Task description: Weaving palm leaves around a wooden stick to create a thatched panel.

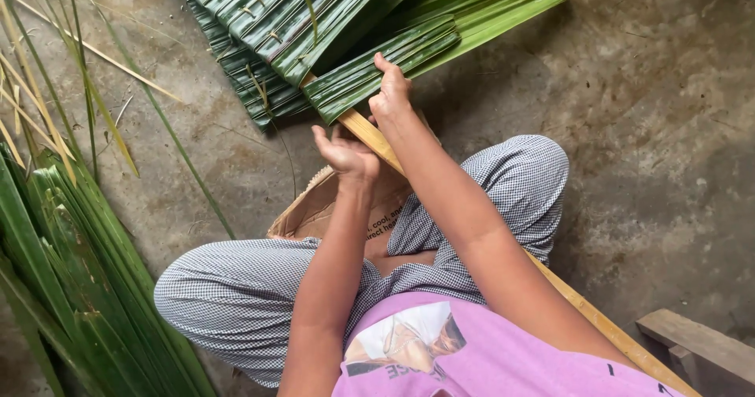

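On a bare concrete floor (pixel 645 130), folded green palm leaves (pixel 377 59) lie threaded along a bamboo stick (pixel 370 134). The right hand (pixel 391 94) pinches the nearest leaf; the left hand (pixel 346 155), fingers curled, grips the stick just below.

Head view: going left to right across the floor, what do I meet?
Loose green palm leaves → left hand → right hand on the folded leaf panel → wooden block.
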